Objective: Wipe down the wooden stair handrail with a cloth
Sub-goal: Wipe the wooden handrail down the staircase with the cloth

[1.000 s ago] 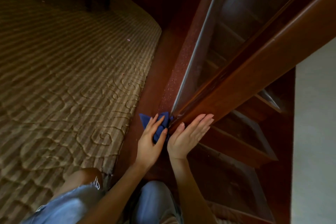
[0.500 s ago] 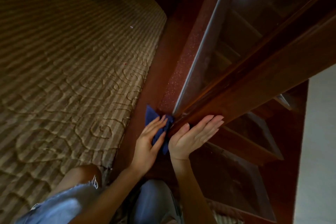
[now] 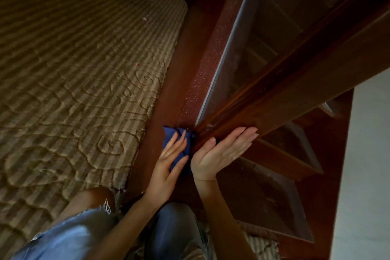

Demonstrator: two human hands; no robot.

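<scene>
Two knees in pale blue jeans fill the six o'clock edge of the view, the one toward seven o'clock showing bare skin above a frayed tear. Just beyond them both forearms reach toward twelve o'clock. The left hand lies flat with straight, slightly spread fingers pressing on a dark blue cloth. It pinches nothing, and the cloth shows between thumb and fingers and past the fingertips. The cloth sits crumpled at the lower end of the wooden handrail, touching its eleven o'clock side where the rail meets the floor. The right hand is flat as well, palm up and fingers straight and together, its fingertips lying against the rail's four o'clock face, just beside the cloth. At four o'clock from that hand, dark wooden stair steps drop away under the rail. From the hands the handrail climbs toward one o'clock, and a glass panel with a pale metal edge stands along its left side, above a speckled red strip. A band of red-brown wooden floor runs beside that strip, and at nine to eleven o'clock spreads a striped tan carpet with curling raised lines. A pale grey surface fills the three o'clock edge; whether it is wall or floor cannot be told.
</scene>
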